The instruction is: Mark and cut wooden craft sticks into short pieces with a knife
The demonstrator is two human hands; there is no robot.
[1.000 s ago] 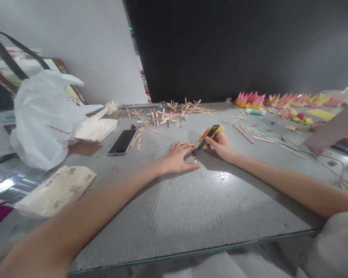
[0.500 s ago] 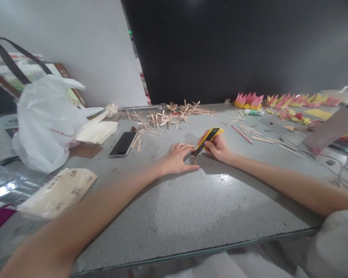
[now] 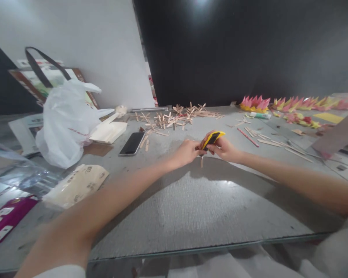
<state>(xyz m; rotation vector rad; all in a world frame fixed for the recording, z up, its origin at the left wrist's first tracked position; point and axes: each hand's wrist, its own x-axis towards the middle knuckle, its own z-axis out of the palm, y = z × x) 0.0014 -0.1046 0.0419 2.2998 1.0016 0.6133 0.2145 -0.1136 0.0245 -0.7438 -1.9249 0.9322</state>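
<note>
In my right hand [image 3: 224,150] is a yellow and black utility knife [image 3: 213,139], its handle tilted up to the right. The blade end is hidden behind the fingers. My left hand [image 3: 188,151] is closed, its fingertips meeting those of the right hand. Below these fingertips a short wooden craft stick [image 3: 202,162] sticks out, pinched at its top by the left hand. Both hands are raised a little over the grey table [image 3: 188,216], with their shadows on it.
Many craft sticks [image 3: 174,120] lie heaped at the back. A phone [image 3: 132,143], a white plastic bag [image 3: 65,123] and a paper packet [image 3: 78,183] are on the left. To the right lie a striped pencil [image 3: 248,137], loose sticks [image 3: 269,143] and pink paper flowers [image 3: 255,103].
The left hand has gone from spread flat on the table to closed around the stick. Both hands have lifted and come together, the knife still in the right. The view has shifted slightly.
</note>
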